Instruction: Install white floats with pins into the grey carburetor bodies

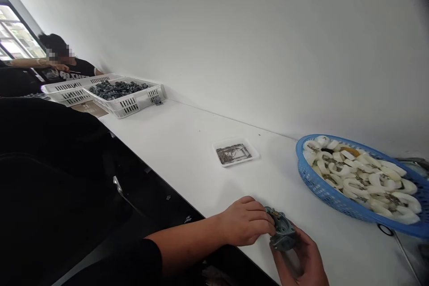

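Observation:
A grey metal carburetor body (284, 233) is held over the front edge of the white table. My right hand (306, 259) grips it from below and from the right, fingers and thumb wrapped round its lower part. From the left reaches my left hand (250, 221), its fingers curled and closed together against the carburetor's left side. Those fingertips are partly hidden, and whether a small part is pinched in them does not show. Beyond the hands lies a shallow white tray (253, 154) with many thin metal pins (231, 153) in it.
At right stands a blue basket (321, 194) full of white rings with small metal pieces. White crates (129, 106) at the far left hold grey metal parts (115, 90). Behind them sits another person (78, 69). A wall runs along the table's back (187, 120).

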A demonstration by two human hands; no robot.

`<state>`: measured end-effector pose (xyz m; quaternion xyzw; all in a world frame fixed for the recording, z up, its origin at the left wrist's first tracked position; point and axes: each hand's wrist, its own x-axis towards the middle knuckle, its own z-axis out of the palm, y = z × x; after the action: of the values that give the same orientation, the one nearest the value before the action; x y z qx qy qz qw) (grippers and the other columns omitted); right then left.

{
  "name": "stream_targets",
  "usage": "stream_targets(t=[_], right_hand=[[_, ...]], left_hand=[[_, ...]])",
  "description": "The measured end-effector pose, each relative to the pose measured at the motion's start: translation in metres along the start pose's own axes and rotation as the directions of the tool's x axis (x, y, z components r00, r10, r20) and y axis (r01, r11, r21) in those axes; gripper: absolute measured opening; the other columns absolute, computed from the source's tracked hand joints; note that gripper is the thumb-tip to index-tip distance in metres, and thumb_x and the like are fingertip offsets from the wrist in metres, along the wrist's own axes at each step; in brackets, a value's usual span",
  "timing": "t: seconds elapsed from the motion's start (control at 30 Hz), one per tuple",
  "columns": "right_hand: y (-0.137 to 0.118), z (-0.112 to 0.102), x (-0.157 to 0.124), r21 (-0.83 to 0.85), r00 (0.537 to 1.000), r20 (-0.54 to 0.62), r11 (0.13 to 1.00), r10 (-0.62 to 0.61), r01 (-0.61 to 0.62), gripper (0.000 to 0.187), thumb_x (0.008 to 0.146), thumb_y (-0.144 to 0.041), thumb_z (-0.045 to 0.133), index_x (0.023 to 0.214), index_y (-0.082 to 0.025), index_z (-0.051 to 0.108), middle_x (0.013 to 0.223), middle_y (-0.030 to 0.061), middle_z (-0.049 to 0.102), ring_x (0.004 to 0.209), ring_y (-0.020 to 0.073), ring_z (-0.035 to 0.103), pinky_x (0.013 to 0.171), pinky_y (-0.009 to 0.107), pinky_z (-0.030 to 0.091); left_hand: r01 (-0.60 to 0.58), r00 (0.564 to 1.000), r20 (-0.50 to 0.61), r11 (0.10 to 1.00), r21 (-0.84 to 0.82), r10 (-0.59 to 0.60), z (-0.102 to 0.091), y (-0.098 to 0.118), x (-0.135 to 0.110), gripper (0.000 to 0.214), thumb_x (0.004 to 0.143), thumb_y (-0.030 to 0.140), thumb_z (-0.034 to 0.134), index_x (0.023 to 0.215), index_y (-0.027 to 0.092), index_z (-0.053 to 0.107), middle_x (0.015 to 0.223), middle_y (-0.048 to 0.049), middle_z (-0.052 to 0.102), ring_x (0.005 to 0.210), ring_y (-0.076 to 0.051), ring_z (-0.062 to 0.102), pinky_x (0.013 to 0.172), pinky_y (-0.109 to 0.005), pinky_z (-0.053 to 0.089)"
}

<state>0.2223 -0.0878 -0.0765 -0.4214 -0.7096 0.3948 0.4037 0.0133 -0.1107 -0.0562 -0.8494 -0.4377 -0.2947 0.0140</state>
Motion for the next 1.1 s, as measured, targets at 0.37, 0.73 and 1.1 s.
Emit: stream_targets(t=[0.37,0.73,1.1], right_hand=[[-0.01,-0.003,0.002,-0.151,0.983,0.045,0.971,-0.178,0.183,0.048,0.084,-0.043,0.072,0.126,-0.023,0.061,0.132,0.0106,0.061,0.121,0.0329,0.061,0.103,0.045,0.054],[-0.036,0.005,-0.004,-0.181,0.995,-0.019,0.979,-0.095,0.09,0.045,0.083,-0.029,0.07,0.121,-0.024,0.046,0.131,0.0085,0.061,0.128,0.0293,0.054,0.12,0.067,0.004],[-0.034,-0.006,-0.002,-0.015,0.994,0.074,0.997,-0.076,0.077,0.046,0.086,-0.023,0.07,0.127,-0.027,0.049,0.147,0.0073,0.048,0.146,0.0271,0.033,0.125,0.06,0.001]], left_hand=[[-0.153,0.978,-0.127,0.983,0.105,0.166,-0.002,0.002,-0.004,0.021,0.096,0.024,0.048,0.112,0.027,0.062,0.115,0.0028,0.073,0.109,-0.016,0.062,0.098,-0.03,0.043],[0.302,0.949,-0.016,0.922,-0.244,-0.315,-0.019,0.003,0.002,0.057,0.087,0.021,0.059,0.141,0.021,0.042,0.138,-0.0135,0.057,0.127,-0.027,0.055,0.109,-0.045,0.045],[0.37,0.925,0.046,0.863,-0.344,-0.378,-0.018,0.005,0.0,0.045,0.084,0.032,0.07,0.125,0.024,0.053,0.118,-0.0079,0.065,0.111,-0.024,0.062,0.1,-0.04,0.049]])
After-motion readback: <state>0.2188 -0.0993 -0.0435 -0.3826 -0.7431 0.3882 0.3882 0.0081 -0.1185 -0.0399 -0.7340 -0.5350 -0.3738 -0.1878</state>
